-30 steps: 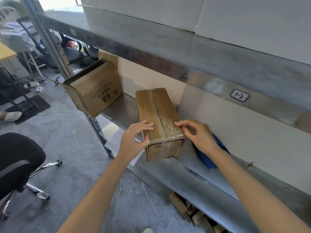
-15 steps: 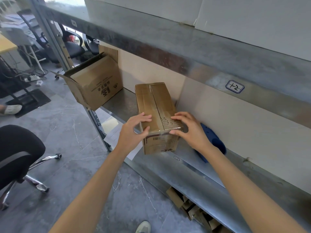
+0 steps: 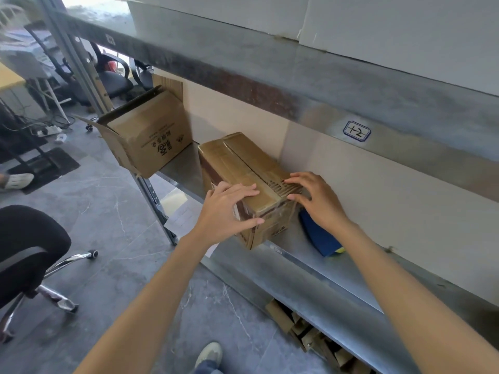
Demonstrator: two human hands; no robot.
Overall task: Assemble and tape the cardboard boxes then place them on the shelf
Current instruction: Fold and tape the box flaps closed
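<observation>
The left hand's fingers (image 3: 243, 190) lay straight and close together across the near top of the taped cardboard box (image 3: 240, 163), its thumb pressed flat against the box's near end face. The right hand's fingers (image 3: 297, 180) were spread wide, and their tips rested on the top by the near right corner. Neither the left hand (image 3: 225, 211) nor the right hand (image 3: 320, 201) curled round the box (both simply pressed on it). The box sat on the metal shelf (image 3: 343, 273), slewed to its front edge, with the near lower corner poking just past that edge and the far end close to the back wall. A blue object (image 3: 320, 236) lay on the shelf just beside the box, under the right wrist. At the shelf's left end a larger open carton (image 3: 151, 136) overhung the edge, flaps loose. Flattened cardboard (image 3: 307, 327) lay on the lower level, and an office chair (image 3: 24, 247) stood on the floor to the left.
</observation>
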